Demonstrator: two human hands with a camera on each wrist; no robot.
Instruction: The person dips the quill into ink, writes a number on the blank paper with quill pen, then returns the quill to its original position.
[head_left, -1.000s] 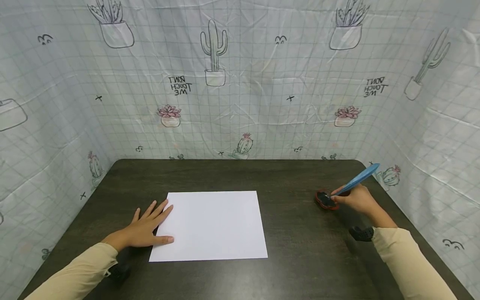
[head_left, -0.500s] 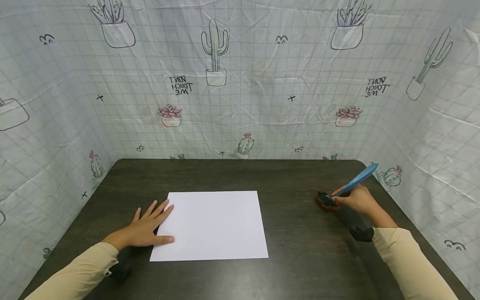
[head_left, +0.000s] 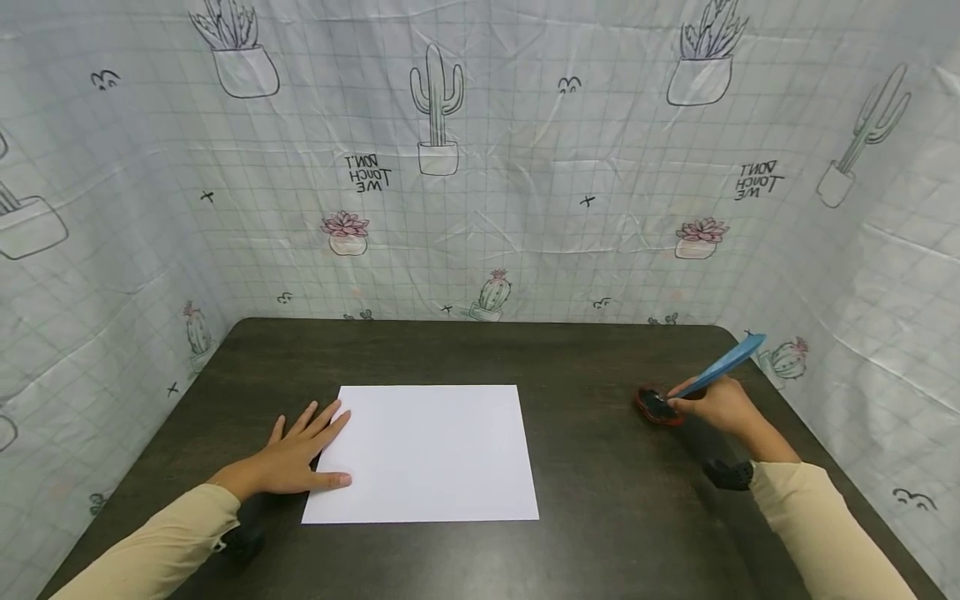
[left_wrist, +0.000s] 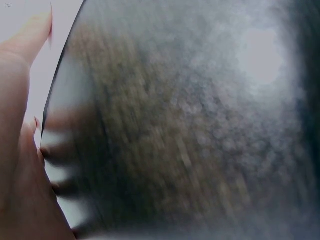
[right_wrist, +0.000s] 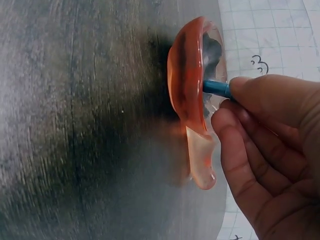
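A white sheet of paper (head_left: 431, 454) lies on the dark table, left of the middle. My left hand (head_left: 288, 462) rests on its left edge with spread fingers, the thumb lying on the paper. At the right, my right hand (head_left: 723, 408) pinches a blue feather-shaped stick (head_left: 723, 365) between thumb and fingertips. The stick leans up and to the right. Its thin lower end reaches into a small translucent orange-red dish (head_left: 648, 416) holding something black. In the right wrist view, the dish (right_wrist: 187, 85) has a short rounded handle, and its rim hides the stick's tip.
The dark tabletop (head_left: 480, 354) has its back edge against a white cloth backdrop (head_left: 525, 192) printed with cacti and grid lines. The same cloth continues along both sides. Black wrist devices (head_left: 729, 475) are worn at the cuffs of the beige sleeves (head_left: 825, 525).
The head view has shifted slightly, so everything sits a few pixels over. Both hands keep their places, the left on the paper and the right with the stick in the dish.
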